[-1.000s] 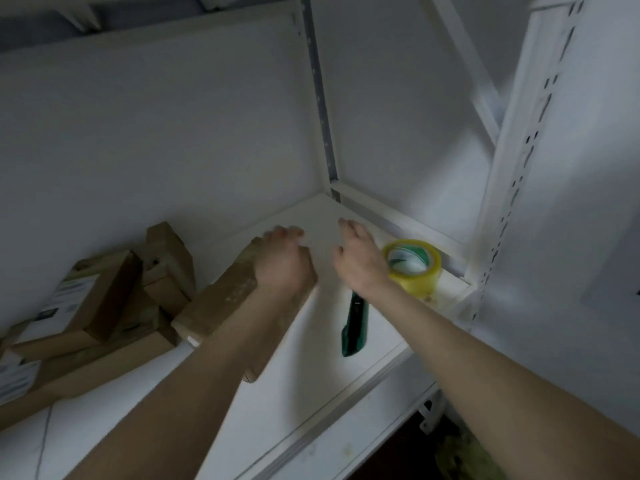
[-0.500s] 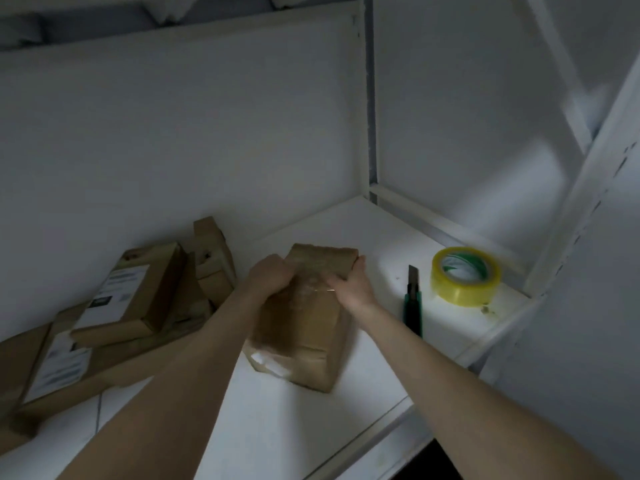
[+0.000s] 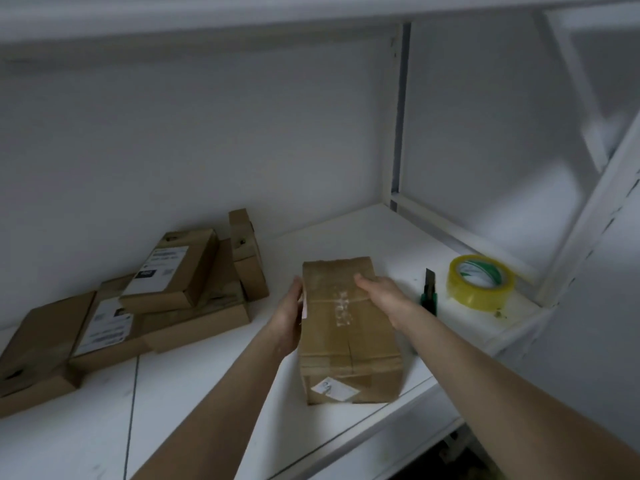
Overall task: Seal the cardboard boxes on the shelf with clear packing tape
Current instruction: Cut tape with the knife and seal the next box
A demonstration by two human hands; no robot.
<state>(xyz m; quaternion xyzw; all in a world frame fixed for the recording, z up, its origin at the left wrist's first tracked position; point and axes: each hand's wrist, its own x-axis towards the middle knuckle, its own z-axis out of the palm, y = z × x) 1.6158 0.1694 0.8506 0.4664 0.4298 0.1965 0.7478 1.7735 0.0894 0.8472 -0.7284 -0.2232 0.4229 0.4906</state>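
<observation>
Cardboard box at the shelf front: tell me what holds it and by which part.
Both hands hold the cardboard box: left hand flat against its left side, right hand gripping its top right edge.

Looks like a stockroom or parcel-packing corner: white metal rack shelf (image 3: 207,393) with a slotted upright (image 3: 585,230), bare white wall (image 3: 207,133) behind, shipping-labelled cardboard boxes (image 3: 173,271) heaped at the left, a taped cardboard box (image 3: 346,327) near the front edge, a roll of clear packing tape (image 3: 479,282) and a green utility knife (image 3: 429,292) alongside.
</observation>
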